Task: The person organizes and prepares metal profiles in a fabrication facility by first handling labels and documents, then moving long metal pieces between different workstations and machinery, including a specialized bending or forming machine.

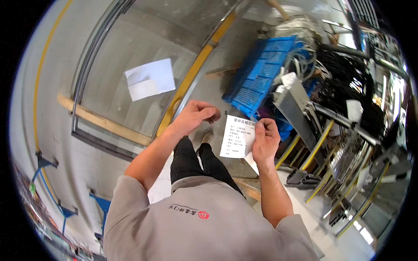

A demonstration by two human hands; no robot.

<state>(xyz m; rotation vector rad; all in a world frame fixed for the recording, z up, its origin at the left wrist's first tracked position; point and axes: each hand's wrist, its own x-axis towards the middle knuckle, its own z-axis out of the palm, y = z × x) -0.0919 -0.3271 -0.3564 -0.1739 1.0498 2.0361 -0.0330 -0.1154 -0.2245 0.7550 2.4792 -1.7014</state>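
Observation:
My right hand (pixel 265 138) grips a white printed label (pixel 237 137) by its right edge, between thumb and fingers. A further bit of white paper hangs below the label, next to my right wrist. To the left, my left hand (pixel 198 116) is closed, thumb against curled fingers, apart from the label. Whether anything small sits inside those fingers is hidden. Beyond my left hand lies a large framed panel (pixel 143 32) with a dark grey frame. White paper sheets (pixel 150 79) rest on it, a smaller one over a larger one.
A wooden strip (pixel 106 121) and a yellow-edged rail (pixel 191 73) run by the panel. At right, a blue plastic crate (pixel 261 71) stands tilted near black strips (pixel 344 76). Yellow bars (pixel 318 145) of a rack hold profiles. Blue brackets (pixel 66 211) are at lower left.

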